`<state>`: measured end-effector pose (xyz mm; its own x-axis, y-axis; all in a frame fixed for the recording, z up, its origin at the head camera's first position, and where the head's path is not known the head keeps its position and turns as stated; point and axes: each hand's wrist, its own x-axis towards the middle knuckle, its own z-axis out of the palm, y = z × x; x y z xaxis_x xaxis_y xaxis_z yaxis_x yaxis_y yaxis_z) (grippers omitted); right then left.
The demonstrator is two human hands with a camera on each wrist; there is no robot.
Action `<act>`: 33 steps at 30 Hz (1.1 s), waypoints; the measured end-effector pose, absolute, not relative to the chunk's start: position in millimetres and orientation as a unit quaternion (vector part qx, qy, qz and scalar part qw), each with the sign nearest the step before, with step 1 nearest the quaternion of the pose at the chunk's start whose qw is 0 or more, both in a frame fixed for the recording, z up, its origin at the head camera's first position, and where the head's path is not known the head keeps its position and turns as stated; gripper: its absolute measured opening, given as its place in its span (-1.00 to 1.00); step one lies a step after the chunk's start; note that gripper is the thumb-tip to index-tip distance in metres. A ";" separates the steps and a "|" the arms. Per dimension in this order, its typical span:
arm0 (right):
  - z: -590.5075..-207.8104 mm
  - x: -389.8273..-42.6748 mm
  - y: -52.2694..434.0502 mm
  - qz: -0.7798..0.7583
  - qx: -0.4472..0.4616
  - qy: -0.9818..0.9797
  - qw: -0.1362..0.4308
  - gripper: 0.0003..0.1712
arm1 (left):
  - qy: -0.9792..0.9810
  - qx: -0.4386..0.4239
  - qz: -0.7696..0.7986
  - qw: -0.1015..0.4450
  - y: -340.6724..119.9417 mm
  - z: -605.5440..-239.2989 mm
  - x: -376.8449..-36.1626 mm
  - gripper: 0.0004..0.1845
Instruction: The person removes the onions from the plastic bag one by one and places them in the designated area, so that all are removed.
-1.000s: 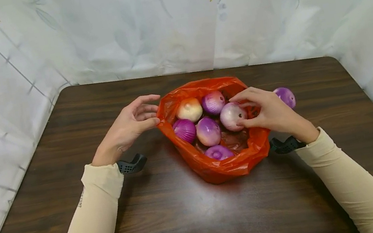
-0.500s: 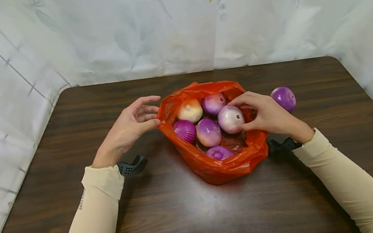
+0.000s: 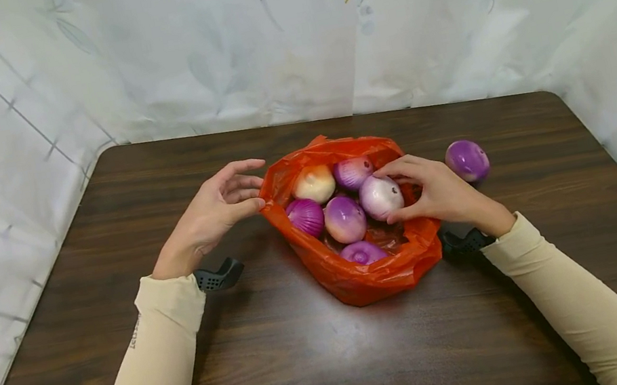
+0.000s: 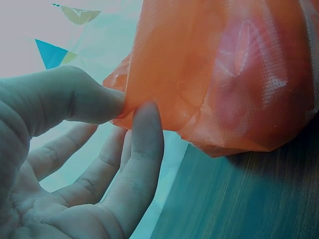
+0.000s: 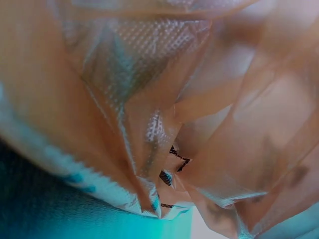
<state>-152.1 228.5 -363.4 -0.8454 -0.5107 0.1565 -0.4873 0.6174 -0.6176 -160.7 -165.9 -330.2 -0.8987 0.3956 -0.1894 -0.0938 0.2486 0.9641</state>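
Observation:
A red plastic bag point(image 3: 362, 286) stands on the table with its mouth spread, several onions inside. My left hand point(image 3: 213, 213) is at the bag's left rim; in the left wrist view, thumb and a finger point(image 4: 147, 132) pinch the plastic. Reaching over the right rim, my right hand point(image 3: 429, 192) grips a pale purple-white onion point(image 3: 379, 197) between thumb and fingers. Beside that onion sit a purple one point(image 3: 344, 220) and a yellowish one point(image 3: 313, 184). Bag film point(image 5: 149, 89) fills the right wrist view and hides the right hand there.
Right of the bag, a single purple onion point(image 3: 467, 161) lies on the dark wood table point(image 3: 339, 366). White patterned sheeting point(image 3: 257, 43) hangs behind the table's far edge and along its sides.
My right hand has shifted slightly left with the pale onion, which has turned so its dark spot faces differently. The onion outside the bag is now fully uncovered. The left hand stays put.

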 end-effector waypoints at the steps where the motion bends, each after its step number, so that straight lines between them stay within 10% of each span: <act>1: -363.1 -152.0 228.6 -0.335 -0.276 0.901 0.017 -0.20 | 0.765 0.099 0.604 0.202 -165.8 -330.0 -160.6 -0.32; 33: -351.0 -143.2 232.2 -0.409 -0.270 0.872 0.010 -0.20 | 0.765 0.108 0.602 0.201 -167.6 -330.8 -159.1 -0.31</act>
